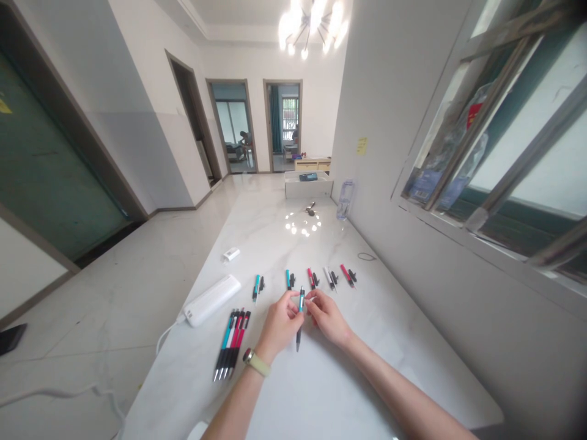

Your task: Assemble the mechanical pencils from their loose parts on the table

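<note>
Upright over the table, a blue-and-black click pen (301, 300) points its tip down toward me. My left hand (279, 325) pinches its barrel between thumb and fingers. My right hand (328, 319) is closed, with bent fingertips at the pen's upper right side; how firmly they grip it is hard to make out. Just beyond lie pen parts in a row: a blue set (257, 287), another blue set (288, 279), a red set (310, 278), a white set (329, 278) and a second red set (347, 276). Several whole pens (232, 343) lie side by side left of my left hand.
A white power strip (213, 299) with its cord lies along the table's left edge, near a small white adapter (232, 254). Farther back are keys (311, 209), a clear bottle (345, 200) and a white box (308, 186). A hair tie (366, 256) lies by the right wall.
</note>
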`<state>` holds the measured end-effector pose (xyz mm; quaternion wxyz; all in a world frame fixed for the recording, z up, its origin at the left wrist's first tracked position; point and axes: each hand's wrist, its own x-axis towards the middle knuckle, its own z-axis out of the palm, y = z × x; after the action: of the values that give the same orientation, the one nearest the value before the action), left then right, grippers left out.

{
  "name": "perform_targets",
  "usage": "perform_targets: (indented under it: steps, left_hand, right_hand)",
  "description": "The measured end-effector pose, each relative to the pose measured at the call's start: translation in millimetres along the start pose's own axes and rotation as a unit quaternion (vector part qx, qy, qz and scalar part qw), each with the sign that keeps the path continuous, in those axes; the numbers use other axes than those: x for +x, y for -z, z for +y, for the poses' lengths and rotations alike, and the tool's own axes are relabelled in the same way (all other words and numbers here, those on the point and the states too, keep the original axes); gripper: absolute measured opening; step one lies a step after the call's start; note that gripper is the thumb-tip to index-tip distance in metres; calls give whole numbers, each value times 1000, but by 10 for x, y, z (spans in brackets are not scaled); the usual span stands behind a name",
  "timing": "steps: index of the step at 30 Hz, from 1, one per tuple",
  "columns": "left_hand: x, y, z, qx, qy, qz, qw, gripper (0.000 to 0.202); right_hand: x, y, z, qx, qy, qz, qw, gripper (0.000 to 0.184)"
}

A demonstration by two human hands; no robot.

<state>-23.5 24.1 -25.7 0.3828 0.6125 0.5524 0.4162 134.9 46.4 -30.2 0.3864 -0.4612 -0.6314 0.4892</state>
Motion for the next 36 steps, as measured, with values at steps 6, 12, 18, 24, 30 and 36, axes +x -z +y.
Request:
perform_targets:
  steps: [6,12,18,24,30,36]
  left_hand:
    - [-5,0,-2,31,-8,4,999,37]
    - [-12,-1,25,30,-6,6,1000,40]
    - [-26,-6,58,25,-7,5,1000,44]
    - [-27,-13,63,37,-13,2,999,47]
    - [-34,-11,79,58,-31,-9,998,47]
    - [-62,-45,90,78,-56,-29,995,50]
  right_hand:
    - [-10,-9,24,-55,27,-4,998,20]
    - [11,5,43,-76,31,6,997,20]
    - [6,14,47,-93,42,11,995,14]
    - [-29,12,-11,-99,54,5,994,7]
    - [-16,7,6,-55,34,11,998,18]
    - [-12,-11,45,37,24,-3,999,40]
